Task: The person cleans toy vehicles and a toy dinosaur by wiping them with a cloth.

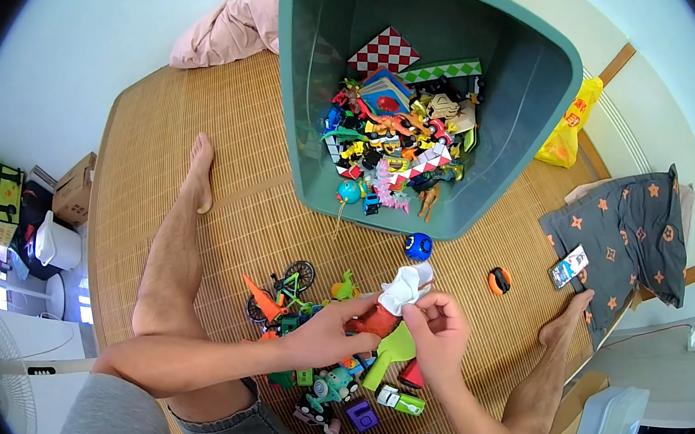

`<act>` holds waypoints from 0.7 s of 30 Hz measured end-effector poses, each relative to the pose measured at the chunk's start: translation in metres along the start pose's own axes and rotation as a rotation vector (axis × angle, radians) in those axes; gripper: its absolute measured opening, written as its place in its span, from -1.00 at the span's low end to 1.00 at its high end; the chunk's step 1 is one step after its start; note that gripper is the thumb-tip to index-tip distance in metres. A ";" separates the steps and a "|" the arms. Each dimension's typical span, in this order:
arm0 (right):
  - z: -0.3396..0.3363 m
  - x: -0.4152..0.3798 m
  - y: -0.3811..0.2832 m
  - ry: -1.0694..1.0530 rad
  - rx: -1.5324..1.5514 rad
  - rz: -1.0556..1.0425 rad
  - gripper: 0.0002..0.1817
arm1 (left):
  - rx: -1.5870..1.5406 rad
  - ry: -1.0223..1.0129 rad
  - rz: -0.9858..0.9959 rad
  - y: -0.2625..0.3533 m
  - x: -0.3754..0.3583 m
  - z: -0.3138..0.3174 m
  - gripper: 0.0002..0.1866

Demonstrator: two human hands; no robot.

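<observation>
- Both hands meet at lower centre of the frame: left hand (325, 339) grips a red toy (372, 320), right hand (437, 330) pinches a white cloth (402, 290) against it.
- Toy pile (323, 360) sits just below, on the mat (239, 119).
- Teal bin (514, 107) up top, blue ball (418, 246) just under it.

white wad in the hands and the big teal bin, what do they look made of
White wad: soft tissue or thin cloth, matte and crumpled, pinched by the right hand against the red toy that the left hand holds. Teal bin: moulded plastic, smooth with a faint sheen and rounded corners.
</observation>
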State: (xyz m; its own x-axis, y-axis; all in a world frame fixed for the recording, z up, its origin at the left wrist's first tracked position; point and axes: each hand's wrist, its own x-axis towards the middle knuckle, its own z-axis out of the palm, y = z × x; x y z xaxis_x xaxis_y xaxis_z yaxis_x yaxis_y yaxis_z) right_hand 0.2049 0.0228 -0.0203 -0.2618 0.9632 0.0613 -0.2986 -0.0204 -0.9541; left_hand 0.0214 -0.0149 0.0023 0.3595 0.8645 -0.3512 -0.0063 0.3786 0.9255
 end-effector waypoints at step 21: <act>0.004 0.006 -0.001 0.202 0.099 0.006 -0.70 | -0.183 0.189 0.016 -0.002 0.003 0.002 -0.41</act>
State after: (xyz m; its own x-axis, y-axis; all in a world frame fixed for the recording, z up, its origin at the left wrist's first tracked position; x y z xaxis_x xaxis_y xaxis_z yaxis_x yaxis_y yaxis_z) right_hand 0.2002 0.0273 -0.0176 -0.0773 0.9969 -0.0136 -0.3891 -0.0427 -0.9202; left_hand 0.0241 -0.0133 -0.0005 0.1773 0.9109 -0.3725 -0.1860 0.4027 0.8962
